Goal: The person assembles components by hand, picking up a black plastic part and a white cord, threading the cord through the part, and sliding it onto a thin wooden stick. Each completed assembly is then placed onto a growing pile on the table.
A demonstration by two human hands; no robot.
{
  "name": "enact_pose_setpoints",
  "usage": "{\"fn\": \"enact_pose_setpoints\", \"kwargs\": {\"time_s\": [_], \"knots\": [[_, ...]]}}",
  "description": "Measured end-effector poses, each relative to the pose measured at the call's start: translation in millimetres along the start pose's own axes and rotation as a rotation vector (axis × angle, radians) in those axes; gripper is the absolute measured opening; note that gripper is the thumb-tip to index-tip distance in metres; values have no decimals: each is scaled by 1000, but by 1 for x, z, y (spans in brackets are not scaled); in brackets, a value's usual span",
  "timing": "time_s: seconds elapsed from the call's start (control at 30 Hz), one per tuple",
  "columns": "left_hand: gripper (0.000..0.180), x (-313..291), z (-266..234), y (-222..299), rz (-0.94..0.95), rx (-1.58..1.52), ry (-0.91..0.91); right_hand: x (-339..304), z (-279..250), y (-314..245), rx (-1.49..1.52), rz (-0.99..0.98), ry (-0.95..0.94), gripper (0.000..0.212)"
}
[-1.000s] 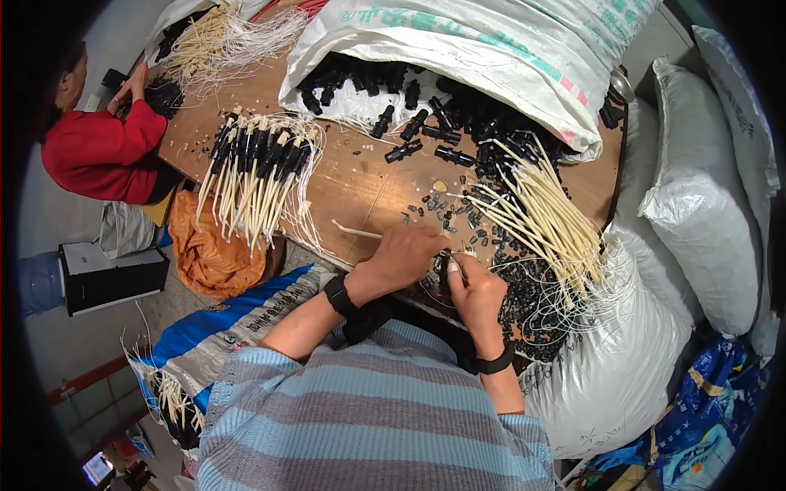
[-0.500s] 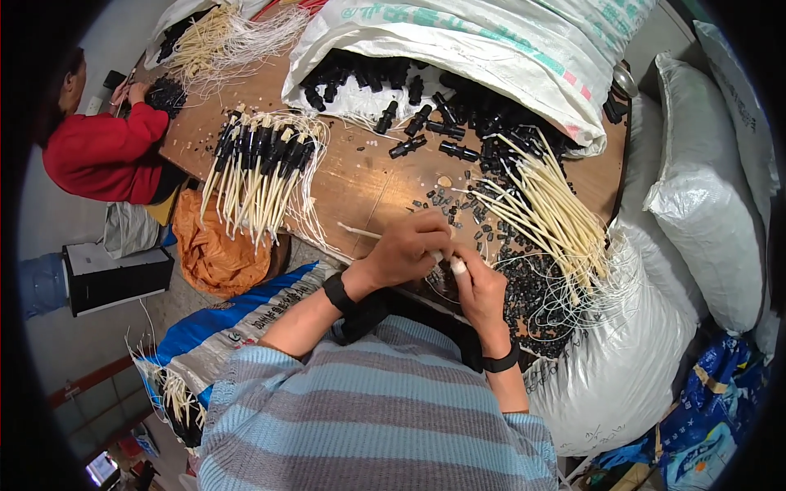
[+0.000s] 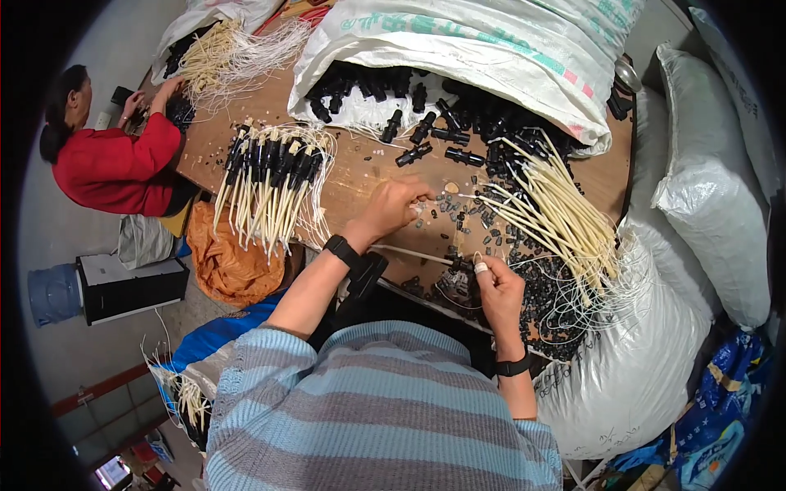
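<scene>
Since the earlier frames the left hand (image 3: 391, 209) has left the right hand and reached forward across the wooden surface (image 3: 360, 168), and it now rests among the small black caps (image 3: 471, 219) scattered there. Its fingers curl down with the tips drawn together on the wood; whether they pinch a piece cannot be told. The left forearm runs from lower left up to the right, a black wristband at the wrist.

Nearer the body, the right hand (image 3: 498, 286) stays at the surface's near edge, its grip closed on a thin cream tube (image 3: 409, 253). That tube's long axis lies almost flat across the view, its free end pointing to the person's left and its held end hidden in the fingers, where a small black piece also shows. The right forearm rises nearly straight from the lower edge.

Beyond the right hand a loose pile of cream tubes (image 3: 565, 225) fans away to the right. A finished bundle with black ends (image 3: 274, 184) lies to the left, and black connectors (image 3: 430, 135) spill from a white sack (image 3: 491, 57).
</scene>
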State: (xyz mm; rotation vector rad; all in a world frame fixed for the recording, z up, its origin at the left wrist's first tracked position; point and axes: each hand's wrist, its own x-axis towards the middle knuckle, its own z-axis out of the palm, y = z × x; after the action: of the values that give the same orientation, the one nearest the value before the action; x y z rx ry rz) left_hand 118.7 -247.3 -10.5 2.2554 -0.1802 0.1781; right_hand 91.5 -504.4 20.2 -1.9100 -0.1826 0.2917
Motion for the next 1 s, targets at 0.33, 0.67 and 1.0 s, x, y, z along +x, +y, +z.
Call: {"fn": "enact_pose_setpoints", "kwargs": {"time_s": [0.33,0.67,1.0], "knots": [[29,-21,42,86,305,-73,203,18,16,2,293,217,-104,12],[29,-34,27,94,-96,-556,126,9,24,-5,-251,-338,175,13],[26,-32,25,89,-267,-495,116,4,28,-15,-509,-632,218,17]]}}
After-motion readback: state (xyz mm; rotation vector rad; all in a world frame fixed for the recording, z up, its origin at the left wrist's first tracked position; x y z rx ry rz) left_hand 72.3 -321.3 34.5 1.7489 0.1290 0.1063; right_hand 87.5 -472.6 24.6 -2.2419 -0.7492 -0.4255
